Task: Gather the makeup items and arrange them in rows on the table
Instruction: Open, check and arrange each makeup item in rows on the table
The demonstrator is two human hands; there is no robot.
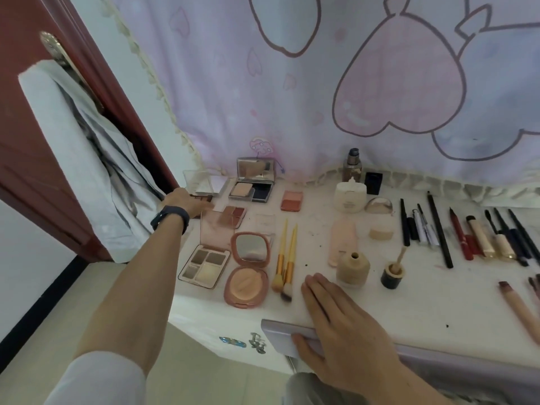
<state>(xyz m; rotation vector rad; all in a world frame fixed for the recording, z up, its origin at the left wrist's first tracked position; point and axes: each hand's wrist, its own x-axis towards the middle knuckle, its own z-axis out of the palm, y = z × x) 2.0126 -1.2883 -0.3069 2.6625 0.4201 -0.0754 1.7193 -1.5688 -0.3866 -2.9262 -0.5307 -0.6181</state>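
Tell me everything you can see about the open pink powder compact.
The pink compact lies open on the table near its front edge. Its rounded, plastic-looking base holds peach powder; the hinged lid, tilted back, carries a mirror. A four-pan palette sits close on its left, two yellow brushes on its right.

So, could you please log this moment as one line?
left hand: at small brown case, grip unclear | right hand: flat on table

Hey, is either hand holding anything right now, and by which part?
Right hand lies flat on the table, holding nothing. Left hand reaches a small dark item; a grip cannot be told.
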